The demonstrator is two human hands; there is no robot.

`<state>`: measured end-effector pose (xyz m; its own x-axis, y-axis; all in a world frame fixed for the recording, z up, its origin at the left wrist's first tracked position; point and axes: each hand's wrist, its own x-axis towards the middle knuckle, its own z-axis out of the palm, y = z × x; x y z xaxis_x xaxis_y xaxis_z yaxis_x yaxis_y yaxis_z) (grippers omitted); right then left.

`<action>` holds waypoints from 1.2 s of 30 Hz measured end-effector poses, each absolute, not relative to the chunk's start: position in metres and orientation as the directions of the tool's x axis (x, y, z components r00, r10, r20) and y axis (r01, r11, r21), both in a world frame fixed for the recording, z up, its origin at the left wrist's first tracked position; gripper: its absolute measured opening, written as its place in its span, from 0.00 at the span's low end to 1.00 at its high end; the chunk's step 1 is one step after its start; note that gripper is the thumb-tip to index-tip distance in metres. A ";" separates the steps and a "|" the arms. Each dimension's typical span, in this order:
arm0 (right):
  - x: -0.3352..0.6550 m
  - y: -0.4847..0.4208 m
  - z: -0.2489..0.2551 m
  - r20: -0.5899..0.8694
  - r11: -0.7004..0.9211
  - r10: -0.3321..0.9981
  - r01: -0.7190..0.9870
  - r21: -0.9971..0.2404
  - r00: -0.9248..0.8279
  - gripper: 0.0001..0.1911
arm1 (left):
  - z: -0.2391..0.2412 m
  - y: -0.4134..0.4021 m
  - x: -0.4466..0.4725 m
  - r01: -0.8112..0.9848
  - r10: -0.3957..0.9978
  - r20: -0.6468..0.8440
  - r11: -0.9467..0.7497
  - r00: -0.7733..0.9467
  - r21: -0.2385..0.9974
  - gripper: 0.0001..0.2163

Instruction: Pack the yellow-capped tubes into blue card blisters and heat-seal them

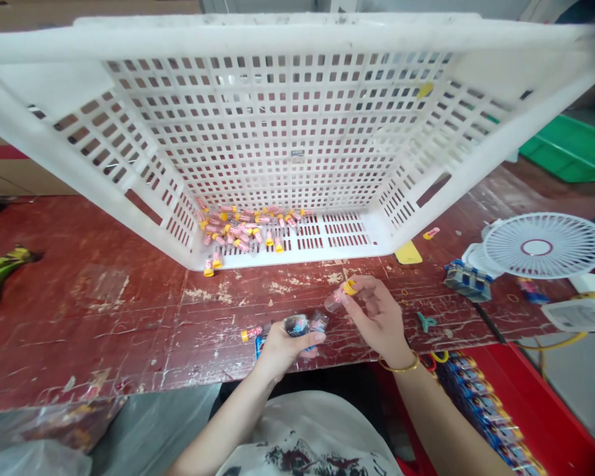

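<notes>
My right hand (377,311) pinches a small clear tube (334,301) with a yellow cap and pink bits inside, held just above the table. To its left, my left hand (290,347) is closed around a clear plastic packet (302,324) with dark and blue print. Another capped tube (252,333) lies on the table beside my left hand, near a blue printed piece partly hidden under that hand. Beyond my hands, many similar tubes (235,231) lie heaped in the lower left of a white plastic basket (337,254) tipped on its side.
On the right are a white fan (545,246), a bundle of blue packets (469,281), a teal clip (426,322) and a stray tube (431,233). A red bin (540,396) holds rows of packets below the table edge. Bananas (2,272) lie at left; a green tray (570,149) stands behind right.
</notes>
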<state>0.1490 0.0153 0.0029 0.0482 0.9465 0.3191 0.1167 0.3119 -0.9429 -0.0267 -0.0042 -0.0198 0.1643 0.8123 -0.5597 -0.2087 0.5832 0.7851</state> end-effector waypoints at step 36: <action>0.133 -0.012 -0.025 0.143 0.157 0.985 0.163 -0.974 -0.094 0.35 | -0.001 0.005 -0.003 -0.377 0.771 -0.531 0.636 0.352 0.674 0.17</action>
<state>0.1331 -0.0124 -0.0249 -0.0944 0.9853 0.1426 0.1628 0.1566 -0.9742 -0.0031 0.0054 -0.0011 0.3515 0.7711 -0.5309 -0.3770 0.6356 0.6737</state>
